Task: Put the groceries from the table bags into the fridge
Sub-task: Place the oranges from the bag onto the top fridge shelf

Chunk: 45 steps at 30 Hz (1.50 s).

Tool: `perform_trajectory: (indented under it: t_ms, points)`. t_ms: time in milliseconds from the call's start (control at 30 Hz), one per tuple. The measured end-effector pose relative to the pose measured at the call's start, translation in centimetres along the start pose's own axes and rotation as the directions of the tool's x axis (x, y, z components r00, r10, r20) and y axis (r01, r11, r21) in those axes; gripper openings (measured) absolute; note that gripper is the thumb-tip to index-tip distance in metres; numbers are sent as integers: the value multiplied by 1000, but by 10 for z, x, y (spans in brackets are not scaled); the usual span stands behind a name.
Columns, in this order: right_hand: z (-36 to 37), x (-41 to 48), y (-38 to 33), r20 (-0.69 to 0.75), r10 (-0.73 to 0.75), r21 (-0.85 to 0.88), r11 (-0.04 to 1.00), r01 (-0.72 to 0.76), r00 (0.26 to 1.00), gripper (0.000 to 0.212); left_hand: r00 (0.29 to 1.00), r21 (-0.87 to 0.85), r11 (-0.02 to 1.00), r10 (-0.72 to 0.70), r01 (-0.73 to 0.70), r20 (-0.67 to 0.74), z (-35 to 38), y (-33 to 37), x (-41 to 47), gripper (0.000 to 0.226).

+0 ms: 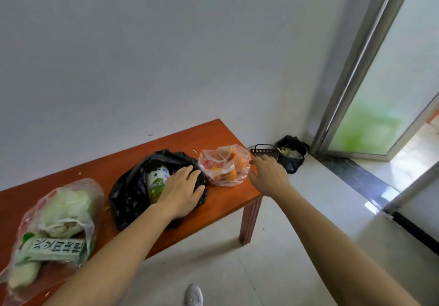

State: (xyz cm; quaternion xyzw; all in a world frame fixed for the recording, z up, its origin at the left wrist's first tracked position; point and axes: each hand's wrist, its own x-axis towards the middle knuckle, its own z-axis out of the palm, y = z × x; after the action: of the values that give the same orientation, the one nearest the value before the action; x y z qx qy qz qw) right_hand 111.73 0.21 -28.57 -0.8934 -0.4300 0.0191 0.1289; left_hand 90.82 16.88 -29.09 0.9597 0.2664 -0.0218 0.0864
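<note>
Far left, a clear bag of cabbage (52, 225) is lying slumped at the near edge of the table (213, 137), part of it overhanging. Next along, the black bag (129, 194) is sitting open with a white-and-green packet (158, 178) showing in its mouth. I am seeing the left hand (183, 191) pressing flat on that bag's right side, fingers straight and together, curled round nothing. Just beside it, the orange bag (223, 165) is sitting near the table's far right corner. The right hand (268, 175) is reaching to this bag's right edge, fingers loosely apart and touching the plastic, not clamped on it as far as I can judge. Past the corner, a basket (263, 151) and a lined bin (292, 153) are standing on the floor. No fridge is in view, and all the groceries are on the table, so I am judging the task barely begun. Risks I am noting: thin plastic grabbed by one side could tip and spill oranges over the nearby corner towards the bin; the black bag could slide under a flat palm; the cabbage bag could drop if the table is jolted.
</note>
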Motion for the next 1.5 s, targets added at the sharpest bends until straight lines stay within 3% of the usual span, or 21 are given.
perform_trajectory:
  t_ms: [300,533,633,733,867,967,1100,1167,1233,1367,1433,1500]
  points:
    - [73,127,29,151,124,-22,992,-122,981,36,924,-112,967,253,-230,286,58,-41,192,41]
    - [136,195,22,303,173,-2,984,-181,937,35,830,-260,936,334,-236,447,110,-71,290,29]
    - [165,218,17,399,162,30,981,-190,902,35,819,-299,927,348,-227,457,133,-78,304,13]
    - [185,234,16,455,120,17,990,-143,882,36,832,-344,914,356,-215,425,147,-80,311,31]
    - [196,230,24,523,164,-89,986,-138,836,26,810,-214,955,290,-207,509,151,-77,312,59]
    - [201,220,32,562,211,-100,977,-187,800,46,792,-165,966,259,-200,553,158,-78,313,84]
    - [209,221,31,669,191,-142,982,-128,718,66,751,-162,971,239,-177,615,161,-79,314,72]
    - [217,220,29,675,214,-197,975,-107,706,73,767,-229,965,244,-129,594,162,-81,316,51]
    - [224,218,28,659,233,-207,970,-126,715,75,784,-274,957,238,-89,574,161,-82,316,45]
    - [221,215,26,629,218,-114,975,-189,746,88,808,-260,962,218,-83,547,159,-84,314,67]
    - [210,216,24,593,194,-2,971,-240,781,101,847,-312,949,198,-41,493,152,-84,310,77]
    - [193,219,23,539,185,110,952,-287,822,97,899,-388,922,176,-7,401,141,-86,304,75]
